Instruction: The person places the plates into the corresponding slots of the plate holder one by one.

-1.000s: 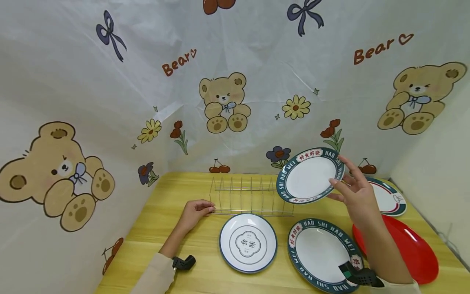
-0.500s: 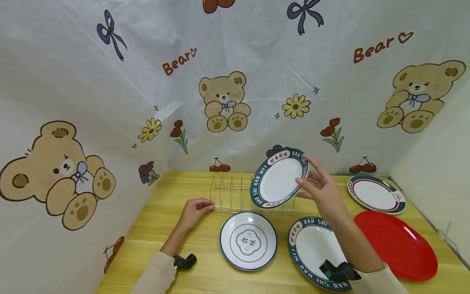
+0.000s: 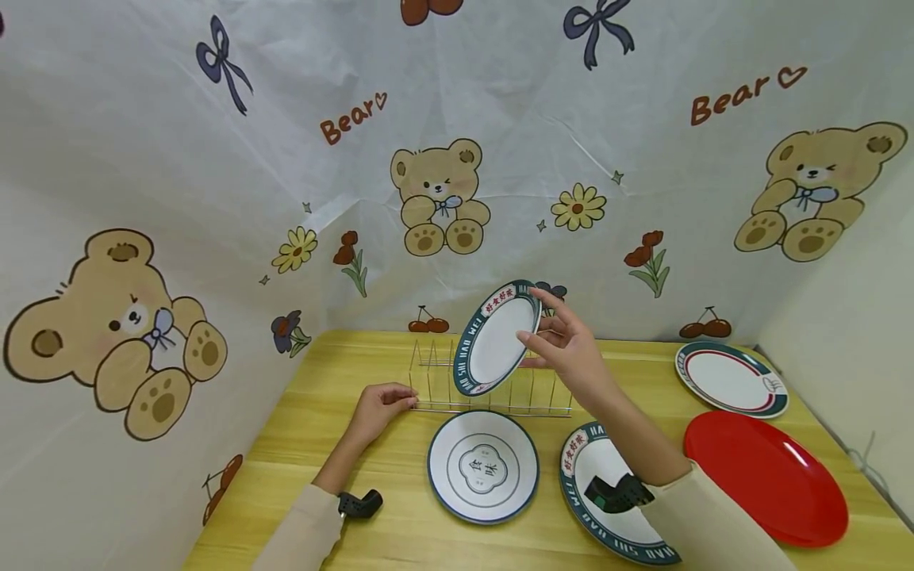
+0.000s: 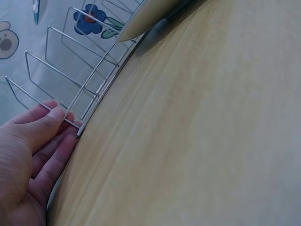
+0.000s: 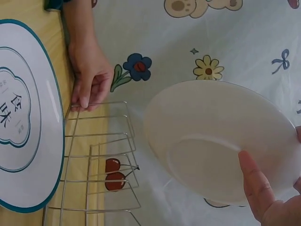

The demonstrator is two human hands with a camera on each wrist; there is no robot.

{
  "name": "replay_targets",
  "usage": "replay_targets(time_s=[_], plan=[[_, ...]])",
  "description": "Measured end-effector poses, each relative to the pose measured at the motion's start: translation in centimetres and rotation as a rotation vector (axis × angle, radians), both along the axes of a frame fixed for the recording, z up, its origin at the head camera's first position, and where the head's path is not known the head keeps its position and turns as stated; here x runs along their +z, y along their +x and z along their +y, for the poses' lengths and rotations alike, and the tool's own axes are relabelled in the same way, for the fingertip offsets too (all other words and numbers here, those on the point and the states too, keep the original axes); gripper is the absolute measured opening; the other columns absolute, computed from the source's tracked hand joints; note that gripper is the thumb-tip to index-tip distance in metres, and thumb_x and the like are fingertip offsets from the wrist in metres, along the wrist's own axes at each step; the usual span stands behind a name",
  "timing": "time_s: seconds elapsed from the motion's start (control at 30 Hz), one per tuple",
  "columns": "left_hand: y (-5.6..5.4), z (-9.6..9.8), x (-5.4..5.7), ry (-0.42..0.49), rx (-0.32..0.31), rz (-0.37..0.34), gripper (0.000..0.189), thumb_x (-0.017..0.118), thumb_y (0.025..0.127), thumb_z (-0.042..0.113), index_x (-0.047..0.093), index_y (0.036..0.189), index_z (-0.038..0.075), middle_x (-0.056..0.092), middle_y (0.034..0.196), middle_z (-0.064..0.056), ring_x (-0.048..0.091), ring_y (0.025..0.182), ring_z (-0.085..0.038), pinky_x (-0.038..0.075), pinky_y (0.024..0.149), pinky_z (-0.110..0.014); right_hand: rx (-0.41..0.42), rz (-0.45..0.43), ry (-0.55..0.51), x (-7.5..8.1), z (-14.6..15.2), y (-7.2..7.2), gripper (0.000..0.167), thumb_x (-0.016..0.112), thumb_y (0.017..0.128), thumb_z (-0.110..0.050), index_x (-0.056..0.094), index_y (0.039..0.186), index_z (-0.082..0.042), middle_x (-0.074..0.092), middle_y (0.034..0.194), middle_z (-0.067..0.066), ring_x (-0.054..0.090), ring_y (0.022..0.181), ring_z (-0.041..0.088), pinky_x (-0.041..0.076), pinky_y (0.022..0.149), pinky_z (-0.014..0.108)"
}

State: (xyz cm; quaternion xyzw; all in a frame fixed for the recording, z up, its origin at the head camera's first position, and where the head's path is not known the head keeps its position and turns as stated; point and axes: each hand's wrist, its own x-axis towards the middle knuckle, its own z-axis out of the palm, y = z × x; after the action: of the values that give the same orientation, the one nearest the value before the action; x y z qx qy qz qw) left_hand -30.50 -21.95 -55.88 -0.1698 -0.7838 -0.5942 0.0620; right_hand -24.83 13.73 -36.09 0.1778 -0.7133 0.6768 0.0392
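My right hand (image 3: 571, 349) pinches the rim of an oval-looking plate (image 3: 493, 341), white with a green lettered border. It is tilted steeply over the wire dish rack (image 3: 528, 414), facing left and toward me. In the right wrist view, its plain underside (image 5: 207, 117) shows with a fingertip against it. My left hand (image 3: 382, 408) grips the rack's front left corner between thumb and fingers; the left wrist view shows this hand (image 4: 37, 146) at the end of the wires. The rack's slots hold nothing. Part of the rack is hidden behind the held plate.
A white plate with a blue rim (image 3: 482, 468) lies right in front of the rack. Right of it are a larger green-bordered plate (image 3: 593, 492), partly under my right forearm, a red oval plate (image 3: 767, 480), and a green-and-red-rimmed plate (image 3: 731, 379). A printed cloth (image 3: 500, 95) hangs behind.
My right hand has carried the green-bordered plate leftward, from the rack's right end to above its middle, turning it more edge-on. My left hand has stayed at the rack's corner.
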Motion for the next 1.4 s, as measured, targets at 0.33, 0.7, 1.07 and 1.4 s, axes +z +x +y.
replay_targets(time_s=[0.33, 0.7, 1.07, 1.4], plan=[[-0.3, 0.3, 0.0, -0.007, -0.008, 0.007, 0.013, 0.078, 0.090, 0.010, 0.080, 0.102, 0.005, 0.077, 0.098, -0.010, 0.073, 0.088, -0.022, 0.060, 0.078, -0.025, 0.039, 0.043, 0.043, 0.1, -3.3, -2.1, 0.071, 0.076, 0.093, -0.012, 0.044, 0.154, -0.027, 0.057, 0.104, 0.022, 0.068, 0.087, 0.030, 0.060, 0.076, 0.057], [0.1, 0.1, -0.1, 0.008, -0.001, 0.040, 0.010, 0.077, 0.089, 0.004, 0.080, 0.099, 0.003, 0.077, 0.096, -0.010, 0.073, 0.085, -0.020, 0.061, 0.074, -0.026, 0.081, 0.020, 0.127, -1.1, -6.4, -4.0, 0.072, 0.077, 0.091, -0.009, 0.043, 0.155, -0.021, 0.054, 0.100, 0.022, 0.061, 0.087, 0.036, 0.062, 0.074, 0.055], [0.2, -0.1, 0.2, -0.006, 0.008, 0.010, 0.009, 0.077, 0.090, 0.007, 0.081, 0.098, 0.008, 0.077, 0.096, -0.006, 0.073, 0.087, -0.020, 0.062, 0.076, -0.029, 0.080, 0.023, 0.198, -0.9, -7.8, -4.4, 0.072, 0.076, 0.093, -0.015, 0.042, 0.155, -0.024, 0.053, 0.100, 0.020, 0.061, 0.086, 0.031, 0.063, 0.072, 0.047], [0.1, 0.2, 0.4, -0.004, 0.025, -0.011, 0.013, 0.078, 0.089, 0.007, 0.079, 0.100, 0.002, 0.076, 0.098, -0.014, 0.073, 0.088, -0.029, 0.061, 0.078, -0.028, 0.085, 0.041, 0.215, -0.9, -8.6, -4.4, 0.069, 0.077, 0.092, -0.016, 0.047, 0.152, -0.030, 0.054, 0.099, 0.019, 0.063, 0.086, 0.030, 0.063, 0.069, 0.047]])
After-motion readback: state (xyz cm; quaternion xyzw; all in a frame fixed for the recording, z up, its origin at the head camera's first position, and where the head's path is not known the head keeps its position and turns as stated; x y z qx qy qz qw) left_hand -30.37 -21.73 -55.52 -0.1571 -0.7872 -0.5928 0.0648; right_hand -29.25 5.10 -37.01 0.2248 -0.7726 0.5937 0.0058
